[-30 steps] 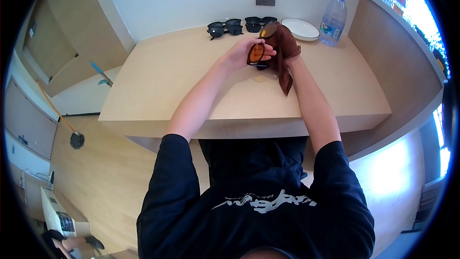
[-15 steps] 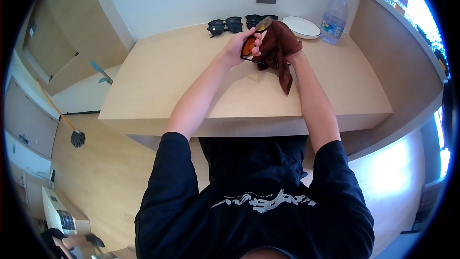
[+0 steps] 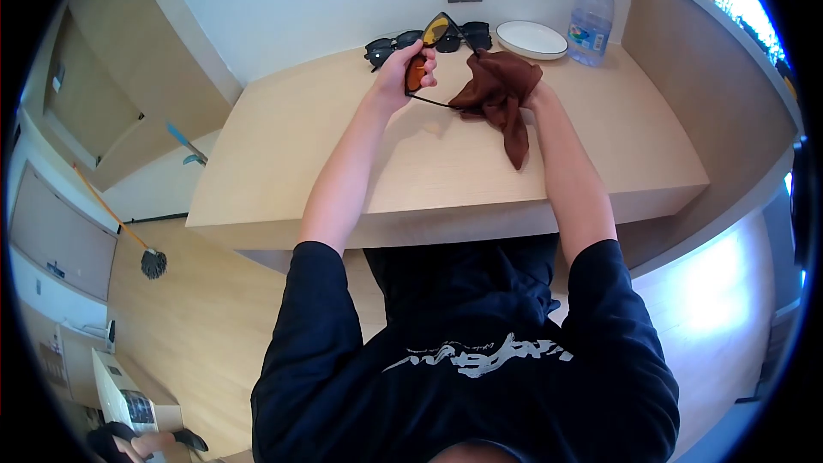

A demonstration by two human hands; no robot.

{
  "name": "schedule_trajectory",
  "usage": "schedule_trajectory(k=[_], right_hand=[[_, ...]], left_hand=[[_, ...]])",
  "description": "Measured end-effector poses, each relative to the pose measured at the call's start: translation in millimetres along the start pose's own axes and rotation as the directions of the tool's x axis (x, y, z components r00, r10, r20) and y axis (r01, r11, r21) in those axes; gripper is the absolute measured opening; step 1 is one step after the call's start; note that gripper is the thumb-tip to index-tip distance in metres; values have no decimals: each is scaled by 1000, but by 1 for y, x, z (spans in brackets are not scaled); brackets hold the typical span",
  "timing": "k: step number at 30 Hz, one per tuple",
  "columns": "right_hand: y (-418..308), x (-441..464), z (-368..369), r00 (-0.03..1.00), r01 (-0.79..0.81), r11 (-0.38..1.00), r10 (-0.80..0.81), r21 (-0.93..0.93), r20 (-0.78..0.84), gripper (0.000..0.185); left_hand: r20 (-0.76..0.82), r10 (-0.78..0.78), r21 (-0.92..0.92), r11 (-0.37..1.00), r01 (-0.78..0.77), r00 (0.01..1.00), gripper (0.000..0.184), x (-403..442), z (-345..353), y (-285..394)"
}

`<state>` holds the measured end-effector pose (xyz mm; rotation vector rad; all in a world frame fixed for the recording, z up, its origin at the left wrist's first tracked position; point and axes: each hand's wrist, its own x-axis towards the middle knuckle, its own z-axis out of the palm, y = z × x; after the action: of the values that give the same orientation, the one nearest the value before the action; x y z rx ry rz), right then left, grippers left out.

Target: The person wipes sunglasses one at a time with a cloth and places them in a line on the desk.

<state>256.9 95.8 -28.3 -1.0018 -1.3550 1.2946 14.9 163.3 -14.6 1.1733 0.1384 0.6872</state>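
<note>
My left hand [image 3: 402,75] is closed around the front of a pair of dark-framed glasses [image 3: 435,30] with orange-yellow lenses. The glasses are held above the desk, their two temples stretching right to a brown cloth [image 3: 499,83]. My right hand [image 3: 533,96] is wrapped in the bunched cloth, its fingers hidden, and one cloth corner hangs down toward the desk. The cloth meets the temple ends. Behind my left hand, dark sunglasses [image 3: 377,53] lie at the back of the desk, with another dark pair [image 3: 477,35] to their right.
A white plate [image 3: 531,39] and a clear plastic bottle with a blue cap [image 3: 591,21] stand at the back right of the wooden desk [image 3: 283,146]. A curved partition [image 3: 711,77] borders the right side. A mop [image 3: 153,263] and part of another person [image 3: 150,443] are at the left.
My left hand has moved left with the glasses, away from the cloth, and both temples now show. The cloth has stayed on my right hand. The whole view has shifted slightly.
</note>
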Motion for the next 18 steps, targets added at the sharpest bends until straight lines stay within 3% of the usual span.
schedule_trajectory(k=[2, 4, 5, 7, 8, 10, 11, 12, 13, 14, 15, 16, 17, 18], right_hand=[[5, 10, -9, 999, -54, 996, 53, -76, -11, 22], [9, 19, -14, 977, -38, 900, -58, -435, -206, 22], [8, 23, -17, 977, -38, 901, -58, -433, -207, 22], [7, 29, -21, 875, -199, 508, -294, -838, -386, 24], [-4, 19, -13, 873, -198, 510, -296, -837, -387, 24], [-23, -3, -4, 510, -517, 528, -442, -674, -738, 24], [-7, 9, -25, 510, -518, 527, -443, -674, -738, 24], [23, 31, -65, 468, -340, 600, -560, -724, -684, 23], [39, 43, -88, 399, -148, 633, -664, -760, -632, 22], [25, 29, -69, 400, -150, 631, -665, -761, -631, 22], [14, 14, -47, 539, 16, 774, -539, -632, -647, 20], [3, 5, -26, 678, 145, 884, -415, -444, -607, 18], [2, 8, -20, 789, 357, 931, -345, -79, -509, 15], [39, 40, -35, 745, 483, 856, -513, -185, -428, 15]], left_hand=[[-11, 13, -15, 1000, -13, 1000, 32, 2, -1, -3], [-29, 24, -33, 999, -25, 999, 33, 1, 2, -5], [-67, 34, -22, 999, -35, 997, 32, 1, 6, -7], [-103, 42, -8, 999, -43, 994, 30, 1, 14, -11], [-107, 76, -19, 997, -78, 991, 32, 2, 18, -13], [-110, 113, -29, 993, -117, 987, 33, 2, 23, -12], [-142, 179, 85, 982, -168, 974, 34, 0, 28, -8], [-163, 249, 199, 956, -215, 955, 35, 0, 31, -6], [-162, 250, 197, 956, -217, 955, 35, 0, 35, -6], [-150, 315, 328, 910, -253, 937, 36, 0, 38, -9], [-131, 376, 452, 846, -283, 917, 37, 0, 41, -12], [-134, 377, 449, 847, -283, 917, 37, 2, 42, -16], [-109, 377, 501, 820, -277, 920, 37, 4, 42, -24], [-84, 373, 551, 790, -269, 924, 37, 6, 42, -31]])
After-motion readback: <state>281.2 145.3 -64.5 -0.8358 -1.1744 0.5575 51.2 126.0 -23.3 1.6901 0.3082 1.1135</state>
